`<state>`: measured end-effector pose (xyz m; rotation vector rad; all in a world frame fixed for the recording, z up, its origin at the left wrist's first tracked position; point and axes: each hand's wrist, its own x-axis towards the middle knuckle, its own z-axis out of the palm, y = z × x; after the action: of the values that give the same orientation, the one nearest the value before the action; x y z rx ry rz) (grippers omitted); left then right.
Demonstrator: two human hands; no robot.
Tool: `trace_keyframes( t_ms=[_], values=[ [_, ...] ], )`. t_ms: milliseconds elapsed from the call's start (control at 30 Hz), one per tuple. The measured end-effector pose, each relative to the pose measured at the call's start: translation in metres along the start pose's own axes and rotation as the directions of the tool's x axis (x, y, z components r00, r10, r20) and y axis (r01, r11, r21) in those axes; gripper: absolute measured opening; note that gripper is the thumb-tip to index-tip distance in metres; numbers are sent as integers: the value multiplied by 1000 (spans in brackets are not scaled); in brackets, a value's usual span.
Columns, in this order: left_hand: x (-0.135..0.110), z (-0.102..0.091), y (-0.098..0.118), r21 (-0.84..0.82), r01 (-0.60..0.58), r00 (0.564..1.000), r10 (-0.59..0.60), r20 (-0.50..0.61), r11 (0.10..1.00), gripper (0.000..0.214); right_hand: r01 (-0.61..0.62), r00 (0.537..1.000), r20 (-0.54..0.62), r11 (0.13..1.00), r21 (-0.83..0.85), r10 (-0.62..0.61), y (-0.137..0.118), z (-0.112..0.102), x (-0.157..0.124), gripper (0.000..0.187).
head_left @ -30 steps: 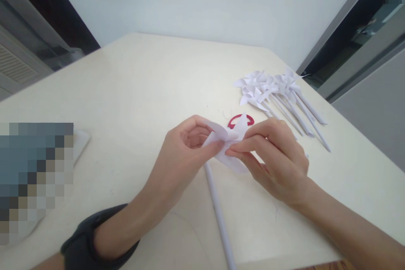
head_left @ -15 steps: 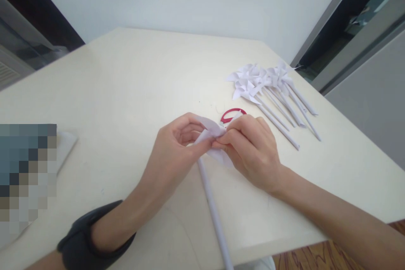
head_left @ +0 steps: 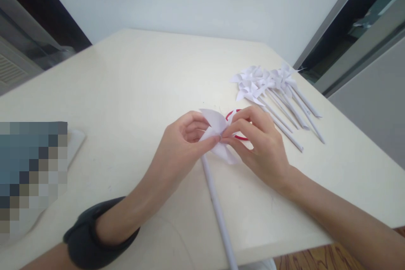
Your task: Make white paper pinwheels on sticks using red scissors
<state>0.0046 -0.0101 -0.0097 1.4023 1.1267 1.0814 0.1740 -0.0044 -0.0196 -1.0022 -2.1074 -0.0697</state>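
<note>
A white paper pinwheel (head_left: pixel 215 121) is between my two hands, its folded blades spread above the table. My left hand (head_left: pixel 186 139) pinches it from the left, the thumb pressed on its centre. From the right, the thumb and fingertips of my right hand (head_left: pixel 259 143) close on the same centre; what exactly lies under them is too small to tell. A rolled white paper stick (head_left: pixel 217 202) runs from below the pinwheel to the table's near edge. Behind my right hand, red-handled scissors (head_left: pixel 241 138) lie partly hidden.
Several finished paper pinwheels (head_left: pixel 249 84) on sticks lie in a pile at the right. A thin thread (head_left: pixel 180 234) rests near the front edge of the cream table (head_left: pixel 142 71). A blurred-out object (head_left: pixel 28 168) sits at the left.
My right fingers have loosened and opened a little around the pinwheel's centre. More of the blades and the scissors' lower red handle now show. The view has shifted slightly.
</note>
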Motion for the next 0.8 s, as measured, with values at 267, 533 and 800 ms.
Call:
trace_keyframes(
  t_ms=[267, 533, 800],
  values=[
    [0, 1, 0, 98, -71, 996, 67, 51, 993, 14, -288, 940, 270, 907, 308, 207, 11, -10, 11, 49],
    [-3, 1, 6, 253, -93, 995, 96, 2, 963, 21, -456, 831, 526, 765, 454, 183, 19, -17, 16, 18],
    [0, 0, 6, 207, -65, 996, 51, 71, 976, 24, -463, 805, 571, 772, 436, 161, 23, -19, 18, 15]
  ],
)
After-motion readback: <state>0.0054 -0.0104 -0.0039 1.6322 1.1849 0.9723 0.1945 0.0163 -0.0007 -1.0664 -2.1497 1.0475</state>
